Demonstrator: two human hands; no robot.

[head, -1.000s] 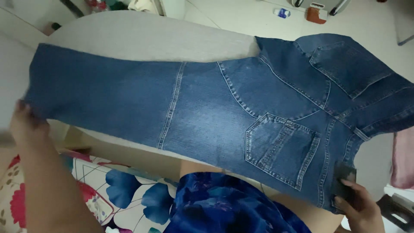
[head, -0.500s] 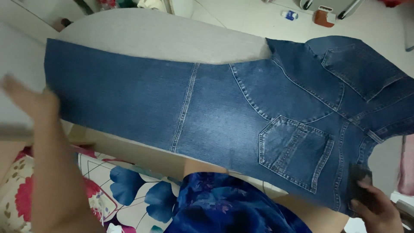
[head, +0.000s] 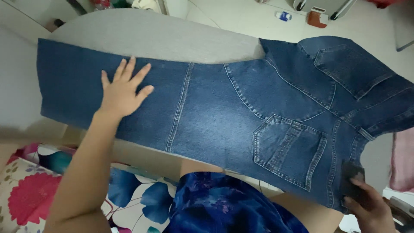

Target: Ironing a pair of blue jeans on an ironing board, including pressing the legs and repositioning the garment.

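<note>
A pair of blue jeans (head: 224, 108) lies flat across a grey padded ironing board (head: 155, 36), back pocket up, the leg stretching left and the waist at the right. My left hand (head: 123, 88) rests flat on the leg, fingers spread. My right hand (head: 368, 207) grips the waistband at its dark leather patch (head: 351, 177) near the bottom right corner.
A flowered cloth (head: 39, 194) lies below the board on the left. My blue patterned garment (head: 215, 207) fills the bottom centre. On the pale floor beyond the board sit a small bottle (head: 283, 16) and a brown object (head: 318, 18). Pink fabric (head: 403, 159) hangs at right.
My left hand has left the hem end of the leg and moved right, landing flat on the denim. The right hand keeps its hold on the waistband.
</note>
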